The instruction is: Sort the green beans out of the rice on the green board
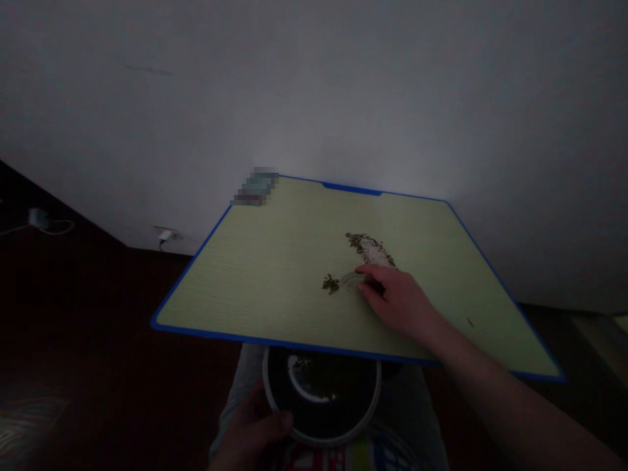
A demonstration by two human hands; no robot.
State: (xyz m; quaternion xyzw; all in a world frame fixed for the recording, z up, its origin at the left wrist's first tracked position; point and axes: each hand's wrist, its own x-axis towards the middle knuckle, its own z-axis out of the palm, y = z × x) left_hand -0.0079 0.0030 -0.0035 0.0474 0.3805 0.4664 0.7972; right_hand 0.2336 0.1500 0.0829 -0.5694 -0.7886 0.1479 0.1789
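Observation:
My right hand (396, 297) is over the table, thumb and fingers closed on a small clear, curved, ridged piece (350, 279) whose exact kind I cannot make out. Left of that piece lies a small cluster of dark greenish seeds or beans (330, 284). Just beyond my fingers, a larger pile of pale grains (375, 253) is edged with more of the dark seeds. Below the table's front edge, my left hand (258, 425) grips the rim of a dark round bowl (321, 418), its thumb over the rim. Some dark bits lie inside the bowl, which rests at my lap.
The pale yellow-green folding table (255, 275) has a blue edge and stands against a grey wall (314, 98). A blurred-out flat item (256, 188) lies at its far left corner. A white plug (167, 235) sits in the wall at left. The room is dim.

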